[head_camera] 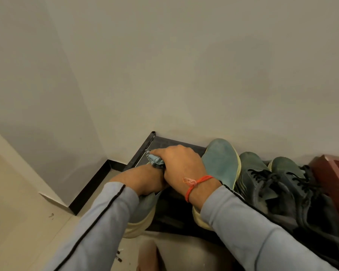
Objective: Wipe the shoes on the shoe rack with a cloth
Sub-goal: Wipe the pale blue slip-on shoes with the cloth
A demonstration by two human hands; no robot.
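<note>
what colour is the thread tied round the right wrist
Orange-red, with a paler pinkish knot; the thread shows clearly in the head view.

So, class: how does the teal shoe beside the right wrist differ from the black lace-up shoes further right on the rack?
The teal shoe is pale blue-green with a cream sole edge; the black lace-up shoes are dark. The teal shoe shows no laces; the black lace-up shoes show black ones. Both sit on the shoe rack.

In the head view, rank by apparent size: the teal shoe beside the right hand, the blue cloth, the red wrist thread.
1. Teal shoe, largest.
2. Red wrist thread.
3. Blue cloth, mostly hidden by the right hand, so its rank against the thread is unsure.
</note>
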